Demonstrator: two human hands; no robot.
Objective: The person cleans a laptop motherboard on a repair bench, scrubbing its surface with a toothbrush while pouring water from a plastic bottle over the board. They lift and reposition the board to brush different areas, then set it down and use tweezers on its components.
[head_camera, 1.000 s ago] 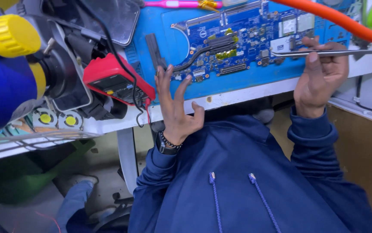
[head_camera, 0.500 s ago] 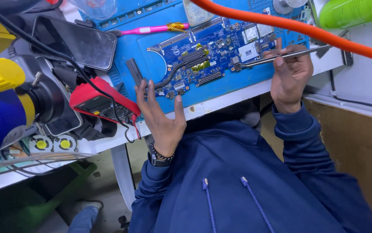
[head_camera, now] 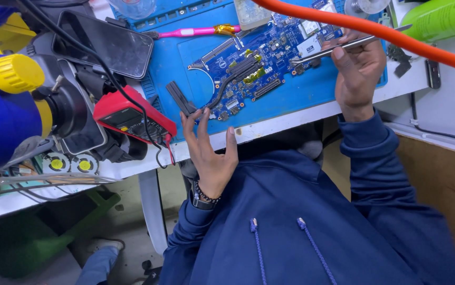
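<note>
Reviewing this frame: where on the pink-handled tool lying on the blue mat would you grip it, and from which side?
Probably grip the pink handle at its middle, coming from above with fingers across its width. It lies flat on the blue mat, long and thin, with bare mat on both sides. The gold-wrapped end sits close to the circuit board, so that end looks more crowded.

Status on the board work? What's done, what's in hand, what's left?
Done: blue circuit board lies bare on the blue mat, heat pipe on it. In hand: right hand holds metal tweezers with the tips at the board's upper right; left hand rests open at the board's lower edge. Left: red multimeter sits aside, untouched.
</note>
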